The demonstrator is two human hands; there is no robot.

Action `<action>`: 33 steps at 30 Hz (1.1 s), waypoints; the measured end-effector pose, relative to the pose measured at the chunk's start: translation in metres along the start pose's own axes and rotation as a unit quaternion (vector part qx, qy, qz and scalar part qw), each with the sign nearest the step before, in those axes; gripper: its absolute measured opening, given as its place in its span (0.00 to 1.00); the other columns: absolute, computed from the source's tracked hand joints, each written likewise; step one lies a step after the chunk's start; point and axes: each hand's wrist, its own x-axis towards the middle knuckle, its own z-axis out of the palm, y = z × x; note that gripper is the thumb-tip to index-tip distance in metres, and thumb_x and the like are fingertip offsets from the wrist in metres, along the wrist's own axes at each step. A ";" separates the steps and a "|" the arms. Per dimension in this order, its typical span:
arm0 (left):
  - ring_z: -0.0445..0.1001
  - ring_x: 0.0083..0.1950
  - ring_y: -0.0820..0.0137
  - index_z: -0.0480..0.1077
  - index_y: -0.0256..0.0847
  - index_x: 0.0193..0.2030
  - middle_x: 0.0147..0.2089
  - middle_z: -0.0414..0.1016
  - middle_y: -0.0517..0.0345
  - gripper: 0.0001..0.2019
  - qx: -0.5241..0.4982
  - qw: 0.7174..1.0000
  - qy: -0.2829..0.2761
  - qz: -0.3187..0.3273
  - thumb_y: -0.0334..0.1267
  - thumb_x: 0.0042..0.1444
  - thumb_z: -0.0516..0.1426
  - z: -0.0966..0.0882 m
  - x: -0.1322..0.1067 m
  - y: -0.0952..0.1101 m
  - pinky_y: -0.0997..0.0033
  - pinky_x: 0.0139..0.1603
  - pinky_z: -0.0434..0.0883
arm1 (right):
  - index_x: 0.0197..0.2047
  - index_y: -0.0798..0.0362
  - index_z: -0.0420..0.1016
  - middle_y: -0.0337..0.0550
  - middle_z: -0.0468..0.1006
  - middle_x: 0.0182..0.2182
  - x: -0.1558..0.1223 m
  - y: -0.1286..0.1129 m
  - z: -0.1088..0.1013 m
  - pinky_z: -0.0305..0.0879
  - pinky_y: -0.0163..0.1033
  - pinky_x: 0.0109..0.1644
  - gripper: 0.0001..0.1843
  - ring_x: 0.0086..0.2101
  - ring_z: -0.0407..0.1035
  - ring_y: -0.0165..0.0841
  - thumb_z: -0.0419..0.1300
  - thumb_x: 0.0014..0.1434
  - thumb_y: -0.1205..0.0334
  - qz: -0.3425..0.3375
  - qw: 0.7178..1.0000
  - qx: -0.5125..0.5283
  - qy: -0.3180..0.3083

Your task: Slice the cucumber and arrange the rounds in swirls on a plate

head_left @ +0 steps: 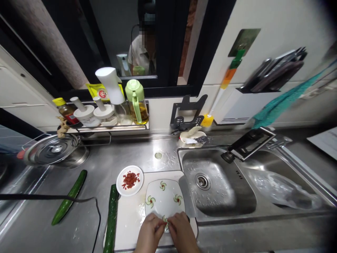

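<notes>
Between both hands, cucumber slices, on plate's near edge

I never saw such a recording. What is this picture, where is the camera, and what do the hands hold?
No machine: one camera on a person's head looks down at a steel kitchen counter. At the bottom, the left hand and the right hand pinch thin cucumber slices together at the near edge of a white square plate, which carries three such pinwheels. The plate stands on a white cutting board. Nearby lie a small round plate of red berries, a long green cucumber along the board's left edge, a second cucumber on the counter, and a steel sink.
</notes>
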 end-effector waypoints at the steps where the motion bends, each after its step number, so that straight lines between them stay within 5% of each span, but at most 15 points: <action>1: 0.72 0.37 0.69 0.76 0.43 0.32 0.34 0.73 0.55 0.08 0.001 1.000 -0.001 0.000 0.33 0.55 0.54 0.000 0.000 0.000 0.71 0.39 0.68 | 0.32 0.51 0.72 0.42 0.72 0.31 0.000 0.000 0.000 0.56 0.40 0.42 0.08 0.37 0.62 0.37 0.55 0.55 0.72 0.002 1.000 0.001 -0.002; 33: 0.71 0.38 0.68 0.75 0.42 0.33 0.34 0.72 0.54 0.11 0.077 0.997 0.006 0.013 0.31 0.56 0.51 0.005 -0.002 0.001 0.71 0.40 0.67 | 0.29 0.51 0.68 0.41 0.71 0.30 0.002 0.000 0.004 0.54 0.40 0.40 0.07 0.36 0.62 0.36 0.54 0.55 0.71 -0.020 0.999 -0.034 0.012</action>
